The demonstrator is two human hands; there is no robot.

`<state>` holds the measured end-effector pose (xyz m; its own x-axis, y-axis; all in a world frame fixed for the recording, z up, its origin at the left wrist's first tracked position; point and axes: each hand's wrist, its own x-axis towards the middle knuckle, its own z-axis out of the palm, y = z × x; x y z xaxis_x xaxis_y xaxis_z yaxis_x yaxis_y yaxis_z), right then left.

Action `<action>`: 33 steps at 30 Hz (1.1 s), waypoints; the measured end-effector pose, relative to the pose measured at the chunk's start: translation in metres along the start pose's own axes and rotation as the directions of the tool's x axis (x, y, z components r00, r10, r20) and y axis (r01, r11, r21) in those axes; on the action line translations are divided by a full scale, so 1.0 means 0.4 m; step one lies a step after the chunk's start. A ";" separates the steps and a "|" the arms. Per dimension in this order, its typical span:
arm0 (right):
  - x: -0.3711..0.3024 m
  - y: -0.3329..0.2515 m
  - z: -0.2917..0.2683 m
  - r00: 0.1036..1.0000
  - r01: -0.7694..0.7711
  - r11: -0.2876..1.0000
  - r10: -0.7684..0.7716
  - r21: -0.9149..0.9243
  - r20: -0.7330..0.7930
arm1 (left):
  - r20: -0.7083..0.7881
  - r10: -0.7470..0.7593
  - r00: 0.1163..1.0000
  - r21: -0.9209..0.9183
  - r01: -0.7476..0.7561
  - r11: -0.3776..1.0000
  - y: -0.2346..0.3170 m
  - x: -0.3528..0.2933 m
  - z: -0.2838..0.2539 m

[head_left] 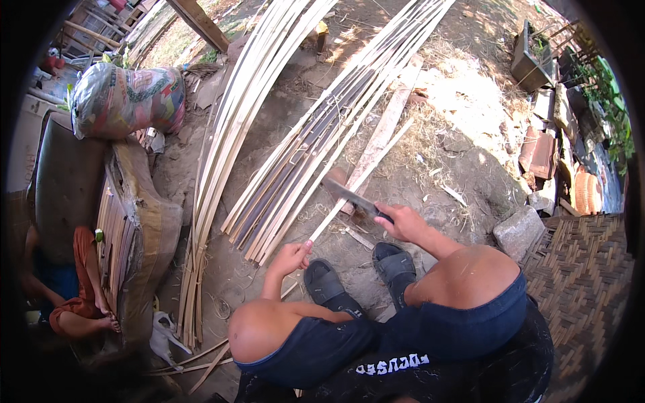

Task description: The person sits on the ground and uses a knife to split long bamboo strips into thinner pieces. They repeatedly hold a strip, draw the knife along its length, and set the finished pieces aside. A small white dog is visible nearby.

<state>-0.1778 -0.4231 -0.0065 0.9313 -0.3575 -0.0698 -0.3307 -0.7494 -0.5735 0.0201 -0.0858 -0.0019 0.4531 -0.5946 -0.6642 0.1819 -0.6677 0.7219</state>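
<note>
Strip (366, 175) slants away from the left hand (291, 260), thumb and finger pinched on its near end, apparently to steady it; the right hand (403, 224) grips the knife (359, 201) by its handle, blade crossing the strip.

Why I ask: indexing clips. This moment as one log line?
left hand: pinching bamboo strip | right hand: holding knife across strip | ground: more strips

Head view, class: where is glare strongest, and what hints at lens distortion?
Head view: glare washes out the sunlit ground, upper right; head view: black rounded edges frame the scene, and pale strips bow, perhaps partly from the lens.
</note>
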 end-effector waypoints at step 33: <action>0.071 0.176 -0.102 0.984 -0.115 0.986 0.095 -0.123 -0.153 | -0.147 0.050 0.988 -0.030 -0.055 0.998 -0.074 -0.062 0.002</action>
<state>-0.1809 -0.5089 -0.0155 0.8611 -0.5085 0.0020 -0.4515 -0.7663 -0.4572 0.0029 -0.0516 -0.0072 0.5850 -0.5551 -0.5913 0.1826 -0.6202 0.7629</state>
